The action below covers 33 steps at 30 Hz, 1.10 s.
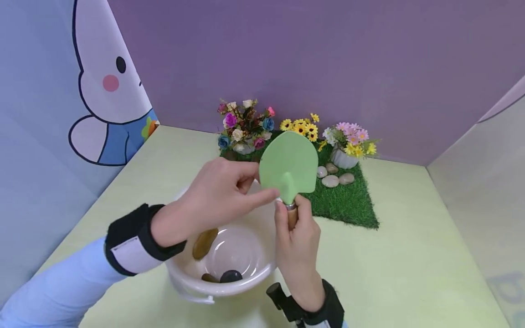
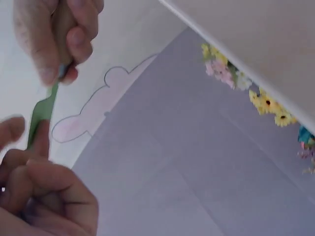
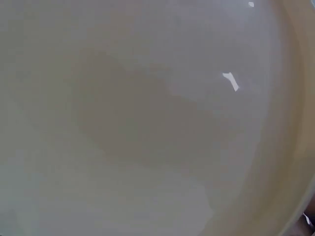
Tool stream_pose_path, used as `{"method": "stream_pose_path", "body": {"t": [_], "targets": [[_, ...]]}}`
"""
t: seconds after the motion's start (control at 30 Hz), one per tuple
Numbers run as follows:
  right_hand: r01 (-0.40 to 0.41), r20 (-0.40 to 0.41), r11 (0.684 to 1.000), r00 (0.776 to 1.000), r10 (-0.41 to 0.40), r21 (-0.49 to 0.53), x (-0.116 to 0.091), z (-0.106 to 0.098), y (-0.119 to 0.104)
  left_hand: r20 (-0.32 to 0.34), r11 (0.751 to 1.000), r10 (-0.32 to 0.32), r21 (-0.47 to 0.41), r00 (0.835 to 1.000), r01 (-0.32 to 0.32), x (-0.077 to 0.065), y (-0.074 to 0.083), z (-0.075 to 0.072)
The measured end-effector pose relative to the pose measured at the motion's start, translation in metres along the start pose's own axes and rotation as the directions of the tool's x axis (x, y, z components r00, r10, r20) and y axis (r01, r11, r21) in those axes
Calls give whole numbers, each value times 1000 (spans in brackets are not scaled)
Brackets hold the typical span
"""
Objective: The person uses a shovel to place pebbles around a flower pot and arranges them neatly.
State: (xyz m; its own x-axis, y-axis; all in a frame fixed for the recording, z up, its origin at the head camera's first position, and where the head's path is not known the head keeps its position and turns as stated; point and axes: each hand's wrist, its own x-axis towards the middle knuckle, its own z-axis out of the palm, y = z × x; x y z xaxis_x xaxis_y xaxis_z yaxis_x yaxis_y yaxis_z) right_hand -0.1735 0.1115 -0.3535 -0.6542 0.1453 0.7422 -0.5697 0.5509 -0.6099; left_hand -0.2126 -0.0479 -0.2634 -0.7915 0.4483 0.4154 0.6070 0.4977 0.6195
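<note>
My right hand (image 1: 301,248) grips the wooden handle (image 1: 292,217) of a small hand trowel with a light green blade (image 1: 289,161), held upright. My left hand (image 1: 215,196) is at the blade's left edge. Its thumb lies across the front near the neck, and a finger touches the back. In the left wrist view the left thumb stands a little apart from the blade (image 2: 43,110), and the other fingers are curled. Below both hands stands a white bucket (image 1: 262,275) holding a brown stone (image 1: 204,243), a dark stone (image 1: 231,276) and another partly seen stone.
Behind the bucket lies a green turf mat (image 1: 348,205) with several pebbles (image 1: 330,181), pink and yellow flowers in a white pot (image 1: 343,158), yellow flowers (image 1: 301,127) and a mixed bouquet (image 1: 246,125). The bucket's inner wall (image 3: 147,118) fills the right wrist view.
</note>
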Motion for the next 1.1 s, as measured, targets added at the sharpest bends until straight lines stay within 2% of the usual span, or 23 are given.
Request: {"method": "stream_pose_path", "body": {"t": [0.13,0.27,0.37,0.43,0.53,0.6,0.63,0.7,0.8,0.87,0.9,0.97,1.03,1.1], "targets": [[7,-6,1000,1000,-7,12,1,1,-2,-49,998,23,-51,999,-25,3,-1,7],[-12,26,999,1000,11,49,1,2,-2,-56,994,-6,-110,998,-1,2,-5,9],[-51,83,995,996,44,89,1,0,-3,-70,990,-25,-141,997,15,2,-7,8],[-129,161,983,981,107,132,2,-4,-4,-90,991,-10,-133,996,-2,3,-6,3],[-262,292,945,935,199,194,3,-13,-6,-142,994,19,-99,990,-33,9,-5,-15],[-327,346,924,905,245,199,3,-20,-7,-200,998,40,-48,979,-51,16,-5,-36],[-333,355,923,901,250,195,3,-22,-7,-229,999,35,-27,973,-43,19,-6,-48],[-301,347,937,910,227,176,3,-27,-5,-286,1000,28,23,958,-22,27,-14,-75],[-243,312,962,930,195,124,2,-34,1,-328,991,-41,107,944,81,41,-35,-114],[-200,291,974,943,163,104,2,-38,6,-318,971,-124,157,940,181,49,-55,-133],[-194,286,977,945,162,89,1,-40,7,-301,951,-176,192,937,241,52,-68,-140],[-182,272,982,949,161,55,-1,-43,11,-246,908,-273,252,930,333,56,-96,-147],[-182,270,983,947,175,-2,-4,-46,13,-181,871,-345,303,921,386,56,-128,-147],[-161,271,984,946,176,-76,-6,-50,14,-114,850,-405,319,907,420,55,-163,-142]]}}
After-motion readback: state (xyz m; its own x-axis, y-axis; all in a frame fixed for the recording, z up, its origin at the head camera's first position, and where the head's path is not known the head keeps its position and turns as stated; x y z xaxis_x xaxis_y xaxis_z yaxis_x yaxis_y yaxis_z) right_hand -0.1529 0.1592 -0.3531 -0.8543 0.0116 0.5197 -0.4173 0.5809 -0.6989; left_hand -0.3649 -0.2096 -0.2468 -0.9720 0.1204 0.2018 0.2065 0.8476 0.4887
